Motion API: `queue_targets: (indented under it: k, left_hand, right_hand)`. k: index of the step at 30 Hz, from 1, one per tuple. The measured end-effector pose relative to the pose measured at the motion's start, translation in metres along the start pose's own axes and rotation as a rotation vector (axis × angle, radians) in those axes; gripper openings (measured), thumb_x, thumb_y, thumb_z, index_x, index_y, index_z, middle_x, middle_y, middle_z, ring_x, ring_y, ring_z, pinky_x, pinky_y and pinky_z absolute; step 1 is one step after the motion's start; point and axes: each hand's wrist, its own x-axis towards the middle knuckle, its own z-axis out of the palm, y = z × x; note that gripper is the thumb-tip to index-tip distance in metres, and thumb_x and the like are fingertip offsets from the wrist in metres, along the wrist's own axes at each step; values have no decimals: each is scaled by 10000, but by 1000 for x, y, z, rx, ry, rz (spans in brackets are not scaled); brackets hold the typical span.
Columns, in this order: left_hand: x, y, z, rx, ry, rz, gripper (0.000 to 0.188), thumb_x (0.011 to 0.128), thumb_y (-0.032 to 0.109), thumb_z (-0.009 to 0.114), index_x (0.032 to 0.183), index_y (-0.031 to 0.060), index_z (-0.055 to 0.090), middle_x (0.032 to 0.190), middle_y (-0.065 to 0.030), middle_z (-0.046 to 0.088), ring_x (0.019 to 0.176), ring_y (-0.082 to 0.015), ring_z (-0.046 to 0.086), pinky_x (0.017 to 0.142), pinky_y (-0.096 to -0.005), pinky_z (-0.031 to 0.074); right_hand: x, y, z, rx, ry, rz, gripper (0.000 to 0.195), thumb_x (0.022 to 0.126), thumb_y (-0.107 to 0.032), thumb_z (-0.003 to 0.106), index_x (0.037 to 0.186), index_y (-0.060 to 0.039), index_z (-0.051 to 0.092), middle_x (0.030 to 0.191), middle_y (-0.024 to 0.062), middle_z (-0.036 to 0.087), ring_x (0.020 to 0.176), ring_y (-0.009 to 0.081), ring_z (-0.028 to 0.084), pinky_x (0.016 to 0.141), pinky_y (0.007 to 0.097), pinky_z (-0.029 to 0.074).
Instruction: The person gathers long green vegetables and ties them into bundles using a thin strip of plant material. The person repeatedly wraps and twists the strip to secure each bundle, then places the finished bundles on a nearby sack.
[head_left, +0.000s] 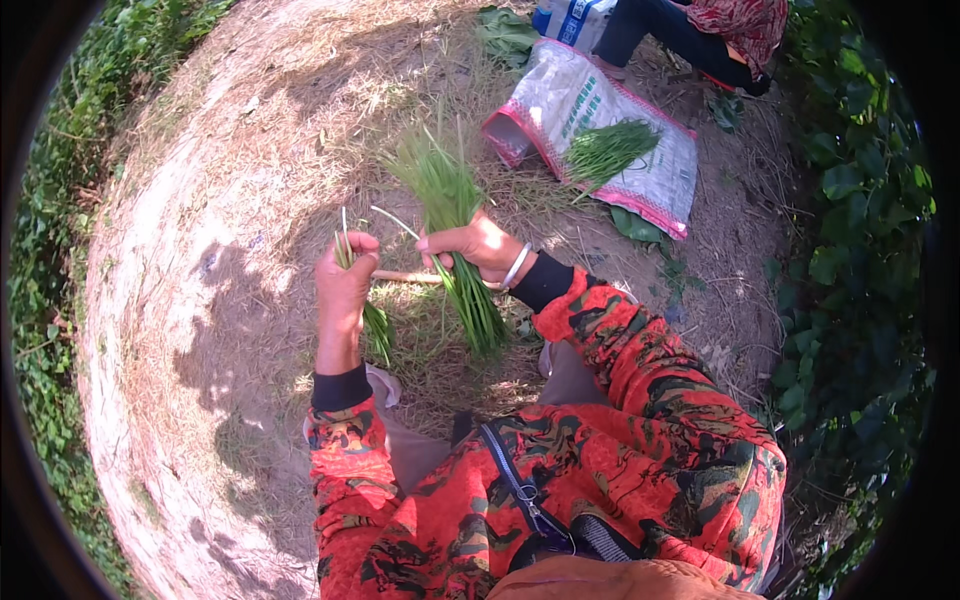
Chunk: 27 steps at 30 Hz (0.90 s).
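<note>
My right hand (480, 244) is closed around a thick bunch of long, thin green stalks (478, 307), which look like chives. The bunch's upper end fans out and is blurred, while the other end hangs towards my knees. One pale stalk (393, 220) sticks out sideways near the right thumb. To the left, my left hand (337, 289) pinches a few stalks between thumb and fingers. More of this smaller bunch (378, 330) shows beside the left wrist; the palm hides its middle. The two hands are apart, at about the same height.
Beyond my right hand lies a white woven sack (667, 184) with pink edging, bearing a pile of green stalks (611, 150). A person (660, 37) sits behind it beside a blue-and-white package (574, 22). A stick (406, 277) lies behind my hands. Leafy plants (847, 262) border the dry-grass ground (187, 315).
</note>
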Motion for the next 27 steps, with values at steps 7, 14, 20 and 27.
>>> queue_targets:
  k: [7, 14, 20, 27]
  left_hand:
    - [-4, 14, 2, -102, -104, -178, 164, 902, 140, 591, 983, 10, 650, 661, 30, 514, 452, -15, 330, 421, -183, 224]
    - [-10, 14, 13, -44, -254, -163, 309, 956, 230, 534, 1111, -29, 600, 717, 20, 504, 477, -17, 337, 443, -183, 249]
    - [-17, 15, 27, -14, -307, -136, 490, 994, 396, 454, 1252, -10, 543, 777, 43, 519, 569, -13, 367, 512, -174, 287]
    - [-16, -6, 42, -130, -245, -111, 553, 1019, 383, 393, 1413, -3, 371, 894, -1, 549, 737, -80, 488, 688, -230, 426]
  right_hand:
    - [0, -1, 3, 15, -30, 39, 88, 810, -59, 689, 859, -32, 621, 669, 38, 620, 514, 61, 513, 467, 204, 383]
    - [-3, -7, 8, 43, -6, -84, 113, 801, -58, 698, 874, -31, 617, 680, 40, 620, 532, 70, 529, 475, 205, 394]
    - [-1, -5, 10, 9, 9, -136, 156, 798, -47, 697, 919, -18, 603, 703, 40, 621, 557, 76, 542, 481, 199, 394]
    - [0, -1, 10, 38, -45, -103, 217, 811, -55, 694, 1007, -15, 610, 777, 39, 637, 577, 71, 550, 498, 194, 409]
